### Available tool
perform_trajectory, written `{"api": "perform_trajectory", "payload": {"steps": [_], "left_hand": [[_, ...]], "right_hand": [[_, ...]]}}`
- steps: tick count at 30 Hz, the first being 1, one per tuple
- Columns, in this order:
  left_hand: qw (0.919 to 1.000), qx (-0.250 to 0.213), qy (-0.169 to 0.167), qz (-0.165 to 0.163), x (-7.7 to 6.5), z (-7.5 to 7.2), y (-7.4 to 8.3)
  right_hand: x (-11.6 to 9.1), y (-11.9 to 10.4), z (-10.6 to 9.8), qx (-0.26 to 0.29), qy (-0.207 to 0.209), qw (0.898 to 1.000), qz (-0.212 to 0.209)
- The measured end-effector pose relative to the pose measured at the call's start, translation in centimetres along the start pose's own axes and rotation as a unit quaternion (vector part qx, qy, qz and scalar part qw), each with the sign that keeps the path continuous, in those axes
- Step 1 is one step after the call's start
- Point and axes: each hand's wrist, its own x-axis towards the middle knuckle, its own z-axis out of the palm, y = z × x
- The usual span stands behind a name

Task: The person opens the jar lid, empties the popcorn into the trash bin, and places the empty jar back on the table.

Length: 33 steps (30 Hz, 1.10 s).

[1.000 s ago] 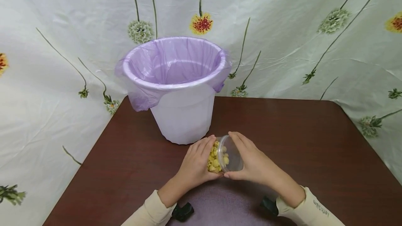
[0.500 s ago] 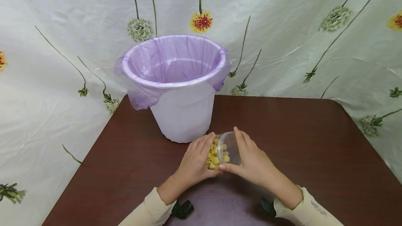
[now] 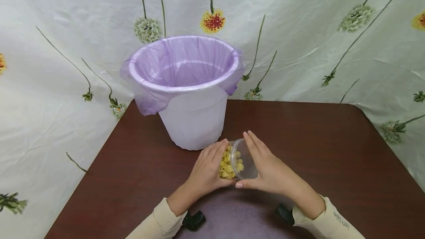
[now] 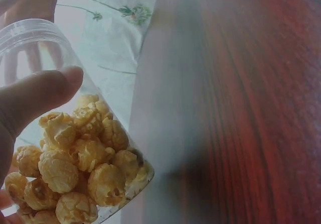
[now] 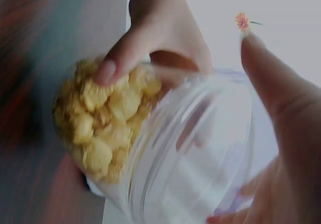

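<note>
"At five o'clock from the tapered white plastic bin point(image 3: 196, 128), what is being handled?"

"One round clear plastic jar point(image 3: 247, 162), tipped on a slant, with knobbly yellow popcorn point(image 4: 60, 169) lying mostly towards its base. Its ridged end point(image 5: 163, 133) points to about three o'clock."

"Why is the left hand point(image 3: 207, 167) at nine o'clock, round the filled half?"

"To steady it, I would judge — that is where the weight sits. Its fingers are wrapped round the wall, and the left wrist view shows the thumb pressed across the clear side."

"And the right hand point(image 3: 273, 172)?"

"At three o'clock, with thumb and fingers spread wide apart around the ridged end. The right wrist view shows one digit clear of the plastic, so nothing looks clamped there; whether the lower fingertips touch, I cannot tell. Such a spread would suit a broad, round end."

"Why is the thin purple plastic liner point(image 3: 186, 71) turned out over the bin's top?"

"Probably so that it does not slip inside. It droops lowest on the eight o'clock side."

"And the bin's place?"

"Towards the far edge of the dark red-brown wooden table point(image 3: 315, 150), at eleven o'clock from the jar — perhaps to leave the near side to the hands."
</note>
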Motion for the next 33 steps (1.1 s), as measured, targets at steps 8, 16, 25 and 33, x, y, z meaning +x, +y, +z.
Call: {"api": "perform_trajectory", "payload": {"steps": [8, 16, 25, 33], "left_hand": [[1.0, -0.003, -0.003, -0.004, 0.1, 0.1, 0.2], [0.9999, -0.007, -0.01, -0.002, 0.1, 0.0, 0.3], [0.9995, -0.025, -0.003, -0.019, 0.1, -0.1, 0.0], [0.999, -0.032, -0.008, -0.032, 0.0, -0.2, 0.0]], "right_hand": [[0.0, -0.3, -0.2, -0.014, 0.006, 0.999, 0.031], [0.2, 1.0, -0.9, -0.001, 0.021, 0.993, -0.114], [-0.3, 1.7, -1.9, -0.018, 0.013, 0.992, -0.121], [-1.1, 4.3, -2.9, -0.034, 0.031, 0.998, -0.052]]}}
